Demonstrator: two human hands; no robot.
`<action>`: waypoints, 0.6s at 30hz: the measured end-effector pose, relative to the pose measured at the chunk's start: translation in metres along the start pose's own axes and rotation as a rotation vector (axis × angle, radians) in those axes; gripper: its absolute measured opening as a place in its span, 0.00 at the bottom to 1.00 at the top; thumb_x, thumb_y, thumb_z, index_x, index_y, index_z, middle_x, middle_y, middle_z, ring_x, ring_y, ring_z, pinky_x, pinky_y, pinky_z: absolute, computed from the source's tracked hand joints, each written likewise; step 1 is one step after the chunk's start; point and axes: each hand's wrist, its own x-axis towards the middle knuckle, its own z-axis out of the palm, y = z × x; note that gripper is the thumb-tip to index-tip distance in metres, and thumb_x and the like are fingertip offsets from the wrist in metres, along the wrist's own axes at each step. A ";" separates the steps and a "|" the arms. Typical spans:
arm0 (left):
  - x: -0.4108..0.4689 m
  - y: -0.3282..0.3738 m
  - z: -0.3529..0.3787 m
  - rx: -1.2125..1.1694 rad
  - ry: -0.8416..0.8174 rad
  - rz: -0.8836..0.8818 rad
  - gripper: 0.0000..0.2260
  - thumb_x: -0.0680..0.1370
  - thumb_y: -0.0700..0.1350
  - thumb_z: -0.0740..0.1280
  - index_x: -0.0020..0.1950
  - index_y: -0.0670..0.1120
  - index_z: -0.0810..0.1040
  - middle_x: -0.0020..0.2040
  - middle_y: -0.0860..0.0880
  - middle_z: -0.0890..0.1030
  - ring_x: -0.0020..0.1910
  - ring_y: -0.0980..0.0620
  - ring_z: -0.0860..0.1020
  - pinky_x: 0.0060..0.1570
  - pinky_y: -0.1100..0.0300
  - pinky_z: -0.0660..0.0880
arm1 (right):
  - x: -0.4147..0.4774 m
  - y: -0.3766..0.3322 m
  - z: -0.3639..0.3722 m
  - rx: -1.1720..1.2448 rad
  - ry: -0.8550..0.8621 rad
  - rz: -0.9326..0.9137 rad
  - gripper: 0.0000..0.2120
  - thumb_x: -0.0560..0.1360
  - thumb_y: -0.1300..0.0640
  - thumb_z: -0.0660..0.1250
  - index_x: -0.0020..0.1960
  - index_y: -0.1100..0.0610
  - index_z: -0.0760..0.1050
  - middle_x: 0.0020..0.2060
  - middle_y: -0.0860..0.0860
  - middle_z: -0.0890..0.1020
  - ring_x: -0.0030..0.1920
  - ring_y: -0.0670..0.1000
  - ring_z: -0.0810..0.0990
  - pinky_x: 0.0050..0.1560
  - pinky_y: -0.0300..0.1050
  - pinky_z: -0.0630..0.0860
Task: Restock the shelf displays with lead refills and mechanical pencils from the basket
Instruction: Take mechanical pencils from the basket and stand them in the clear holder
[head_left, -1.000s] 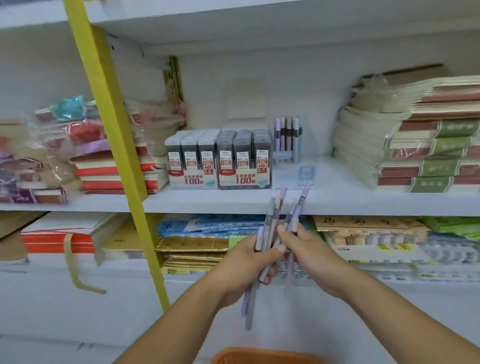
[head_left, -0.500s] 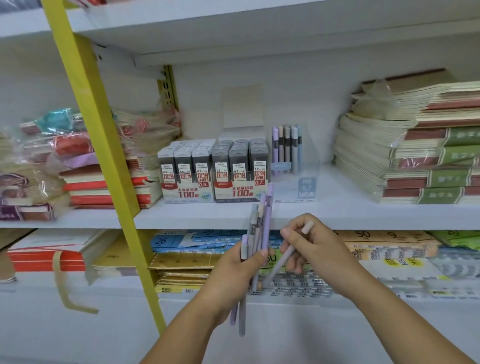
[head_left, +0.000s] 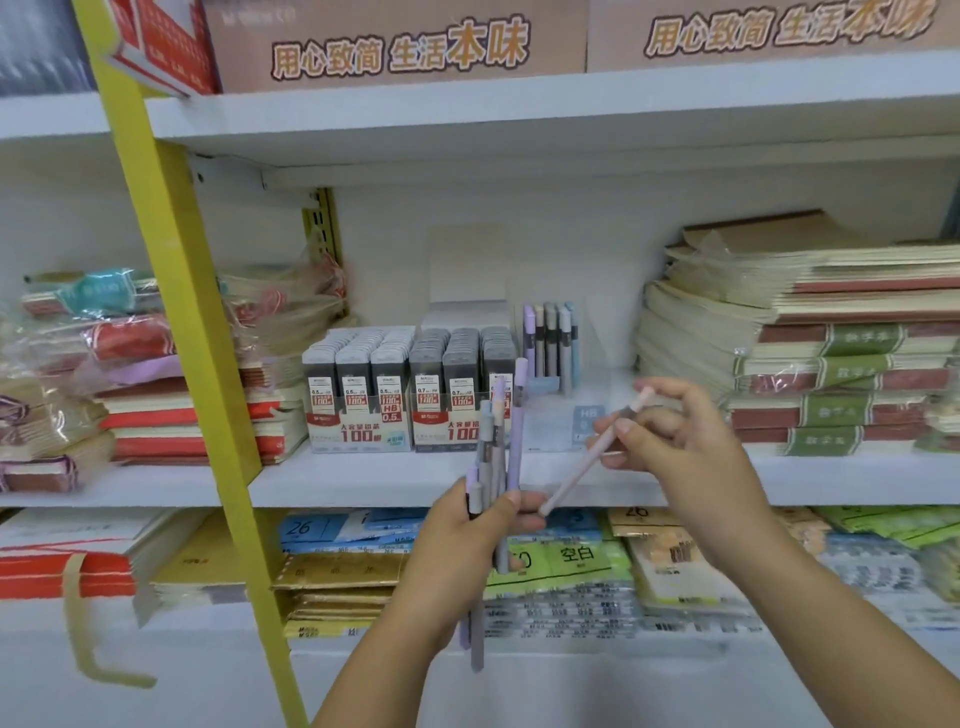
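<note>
My left hand (head_left: 457, 551) grips a bundle of pastel mechanical pencils (head_left: 496, 441), held upright in front of the middle shelf. My right hand (head_left: 680, 447) pinches one pale pink pencil (head_left: 592, 460), slanted with its top up and to the right, apart from the bundle. On the shelf stand two display boxes of lead refills (head_left: 410, 387) in grey cases. To their right, a clear pencil display (head_left: 553, 353) holds several upright pencils at its left side. The basket is out of view.
A yellow upright post (head_left: 182, 322) crosses the left of the view. Stacked notebooks (head_left: 810, 338) fill the shelf's right end, wrapped notebooks (head_left: 130, 364) its left. Paper pads and envelopes (head_left: 571, 561) lie on the lower shelf. A white shelf board (head_left: 467, 119) runs overhead.
My right hand has drawn one pink pencil out of the bundle and lifted it up and right toward the shelf. The view has tilted upward, and the basket has dropped out of sight.
</note>
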 end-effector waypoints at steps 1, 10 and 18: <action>0.007 0.005 -0.001 -0.029 0.036 0.022 0.07 0.83 0.45 0.63 0.52 0.51 0.82 0.47 0.53 0.87 0.46 0.55 0.86 0.36 0.64 0.80 | 0.012 -0.011 -0.003 -0.035 0.019 -0.069 0.15 0.77 0.67 0.65 0.56 0.49 0.69 0.42 0.52 0.86 0.45 0.50 0.86 0.41 0.40 0.81; 0.050 0.014 0.004 -0.143 0.191 0.126 0.12 0.83 0.48 0.65 0.43 0.53 0.84 0.35 0.42 0.81 0.28 0.54 0.75 0.36 0.57 0.78 | 0.108 -0.042 0.005 -0.327 -0.036 -0.322 0.18 0.77 0.63 0.68 0.50 0.40 0.68 0.38 0.52 0.84 0.41 0.50 0.85 0.39 0.42 0.80; 0.058 0.014 0.005 -0.125 0.187 0.130 0.10 0.82 0.46 0.65 0.50 0.43 0.82 0.28 0.53 0.79 0.27 0.54 0.75 0.30 0.67 0.74 | 0.132 -0.030 0.018 -0.369 0.023 -0.419 0.19 0.76 0.62 0.68 0.49 0.39 0.66 0.38 0.52 0.83 0.37 0.48 0.85 0.35 0.43 0.79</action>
